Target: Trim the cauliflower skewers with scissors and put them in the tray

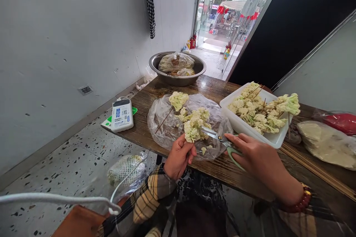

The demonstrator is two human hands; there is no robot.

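My left hand [178, 157] is closed round the stem of a cauliflower piece [192, 129], held just above a clear plastic sheet [164, 122] on the wooden table [144, 102]. My right hand [257, 155] grips green-handled scissors [222, 141], whose blades point left and touch the held piece. More cauliflower florets [178, 100] lie on the sheet, along with a thin bamboo skewer [163, 120]. A white tray [239, 124] to the right holds several skewered cauliflower pieces.
A metal basin [178, 77] with bagged food stands at the table's far end. A white power bank [121, 114] lies at the left edge. Bags with pale [325, 144] and red [343, 122] contents sit at right, beside loose skewers [314, 166]. A netted bag [125, 170] lies on the floor.
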